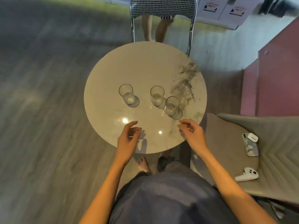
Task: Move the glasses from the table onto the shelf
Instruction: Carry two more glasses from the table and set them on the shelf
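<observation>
Three clear empty glasses stand upright on the round marble table point(129, 65). The left glass point(127, 95) stands alone. The middle glass point(157, 97) and the right glass point(172, 105) stand close together. My left hand point(128, 139) hovers over the table's near edge, fingers apart and curled, empty, a short way below the left glass. My right hand point(193, 132) is also empty with fingers loosely apart, just below the right glass without touching it. No shelf shows clearly in this view.
A chrome chair with a houndstooth back point(163, 8) stands beyond the table, a person's legs point(155, 29) behind it. On the grey seat point(275, 126) at right lie a phone point(250, 146), an earbud case point(252, 137) and a white controller point(246, 174). A pink cabinet point(278, 70) fills the right.
</observation>
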